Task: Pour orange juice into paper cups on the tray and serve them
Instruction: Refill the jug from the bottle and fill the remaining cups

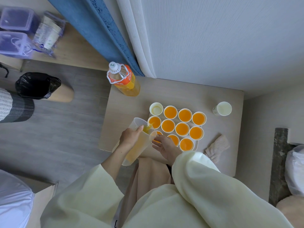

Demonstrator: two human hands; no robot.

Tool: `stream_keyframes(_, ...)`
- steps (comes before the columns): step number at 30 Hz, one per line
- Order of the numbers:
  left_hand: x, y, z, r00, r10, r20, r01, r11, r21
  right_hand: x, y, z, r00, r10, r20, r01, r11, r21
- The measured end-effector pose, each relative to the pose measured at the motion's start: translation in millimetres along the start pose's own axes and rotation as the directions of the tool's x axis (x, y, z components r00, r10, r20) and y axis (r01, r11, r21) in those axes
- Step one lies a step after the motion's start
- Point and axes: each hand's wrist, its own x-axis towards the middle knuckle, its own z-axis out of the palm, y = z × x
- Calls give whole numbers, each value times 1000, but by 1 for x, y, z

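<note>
Orange juice [148,127] runs from the tilted clear pitcher [139,145] into a paper cup [154,122] at the tray's [196,143] left edge. I see the left hand [130,137] gripping the pitcher. The right hand [164,145], fingers relaxed, is at the tray's near-left corner.

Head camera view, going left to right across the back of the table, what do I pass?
Juice bottle → empty paper cup → three filled cups in a row → lone paper cup standing apart on the right.
</note>
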Motion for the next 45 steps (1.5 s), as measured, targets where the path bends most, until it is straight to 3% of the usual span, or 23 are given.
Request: stream_keyframes(45, -7, 3, -5, 1000, -1, 6, 1, 999, 49, -4, -2, 2, 1000, 6, 24, -6, 1000, -4)
